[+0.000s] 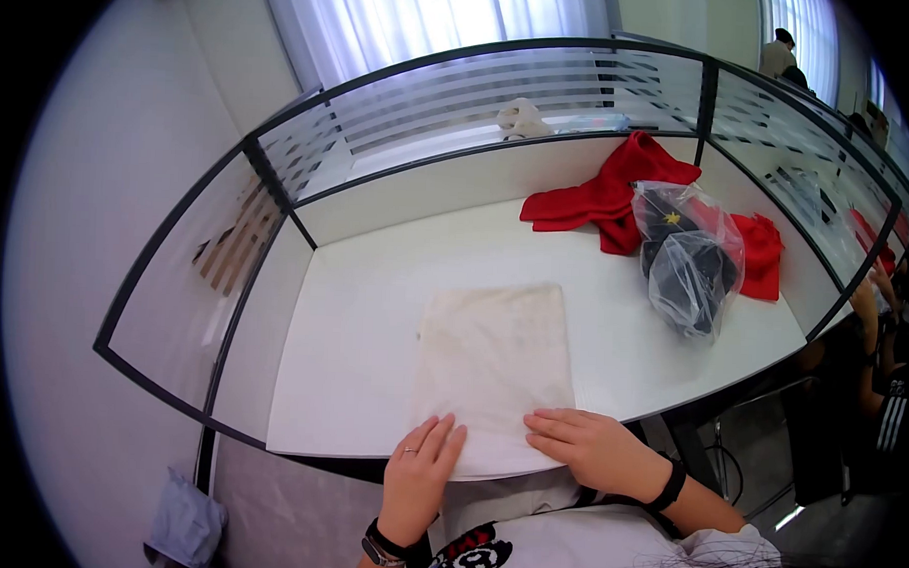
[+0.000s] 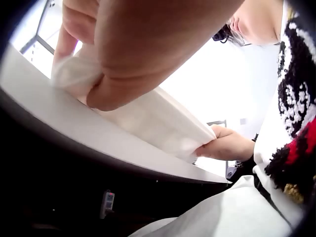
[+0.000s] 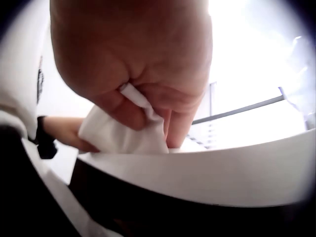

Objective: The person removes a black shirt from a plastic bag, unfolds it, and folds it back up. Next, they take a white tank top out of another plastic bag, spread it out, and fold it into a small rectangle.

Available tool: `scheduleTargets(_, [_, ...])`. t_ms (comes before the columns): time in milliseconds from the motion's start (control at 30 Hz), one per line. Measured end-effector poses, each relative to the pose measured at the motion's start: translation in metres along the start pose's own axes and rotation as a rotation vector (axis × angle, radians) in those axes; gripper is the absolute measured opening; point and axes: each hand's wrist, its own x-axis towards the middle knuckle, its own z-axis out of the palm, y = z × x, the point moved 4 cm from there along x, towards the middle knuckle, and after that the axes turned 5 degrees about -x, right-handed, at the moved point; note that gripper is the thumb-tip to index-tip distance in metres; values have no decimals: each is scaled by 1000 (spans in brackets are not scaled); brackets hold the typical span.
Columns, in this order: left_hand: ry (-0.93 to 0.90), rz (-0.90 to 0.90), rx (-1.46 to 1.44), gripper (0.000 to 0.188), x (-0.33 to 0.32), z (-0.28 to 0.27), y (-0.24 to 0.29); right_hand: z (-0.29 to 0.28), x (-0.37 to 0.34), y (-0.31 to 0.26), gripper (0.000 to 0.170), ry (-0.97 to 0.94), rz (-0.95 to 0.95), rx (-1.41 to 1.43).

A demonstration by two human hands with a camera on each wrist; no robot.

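A cream-coloured cloth (image 1: 494, 351) lies flat on the white desk, its near end at the desk's front edge. My left hand (image 1: 420, 480) is at its near left corner, fingers pointing away from me. At the near right corner is my right hand (image 1: 609, 456), reaching in from the side. Seen in the left wrist view, the near end of the cloth (image 2: 148, 121) is lifted and stretched between both hands. The right wrist view shows a fold of the cloth (image 3: 129, 133) pinched between the thumb and fingers of my right hand (image 3: 138, 64).
Red fabric (image 1: 603, 197) lies at the back right of the desk (image 1: 363, 311). Over it rests a clear plastic bag (image 1: 690, 267) with dark items and a yellow star inside. Low partition panels (image 1: 407, 197) border the desk. A grey bag (image 1: 186, 520) is down at the left.
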Motion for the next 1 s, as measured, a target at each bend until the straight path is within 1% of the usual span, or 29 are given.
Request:
scheduleTargets(100, [55,-31,-40,40,-13,-8,-14,-9,-6,4,46,-6,88,131])
scheduleTargets(133, [52,-31,-39,40,-18,-11,-17,-14,-9,3,46,-4,89,134])
scheduleTargets(233, [59,-40,-90,36,-26,-20,-16,-30,-16,2,42,-33,175,242])
scheduleTargets(267, [59,-39,-91,36,-29,-23,-15,-37,-17,1,42,-33,176,242])
scheduleTargets(333, [31,-51,-164,37,-36,-27,-15,-44,-23,2,43,-118,211,270])
scheduleTargets(400, [29,-46,-195,40,-38,-34,-13,-53,-26,3,43,-99,209,274])
scheduleTargets(467, [-32,-50,-345,42,-41,-39,-11,-64,-29,4,41,-161,217,296])
scheduleTargets(500, [-37,-50,-397,41,-42,-42,-11,-65,-33,6,39,-110,187,278])
scheduleTargets(533, [-32,-47,-396,41,-40,-45,-10,-71,-33,7,39,-107,185,272])
scheduleTargets(600, [-38,-57,-500,31,-38,-51,-7,-82,-35,7,37,-169,251,329])
scheduleTargets(633, [-25,-69,-533,24,-37,-53,-7,-84,-36,8,35,-115,246,367])
scheduleTargets(667, [-23,-68,-535,24,-35,-54,-9,-86,-37,10,35,-115,247,363])
scheduleTargets(733, [-48,-37,-657,29,-34,-58,-14,-90,-40,15,34,-139,288,449])
scheduleTargets(800, [-86,-106,-768,27,-35,-55,-23,-94,-41,21,34,-137,324,565])
scheduleTargets(833, [-98,-139,-823,26,-33,-54,-26,-94,-41,24,33,-128,330,578])
scheduleTargets(933, [-103,-268,-858,24,-23,-47,-36,-92,-27,31,26,-19,324,635])
scheduleTargets(967, [-93,-322,-857,21,-19,-46,-38,-89,-22,34,26,-21,324,637])
scheduleTargets(1000, [-80,-366,-868,19,-13,-43,-44,-86,-16,39,24,25,321,613])
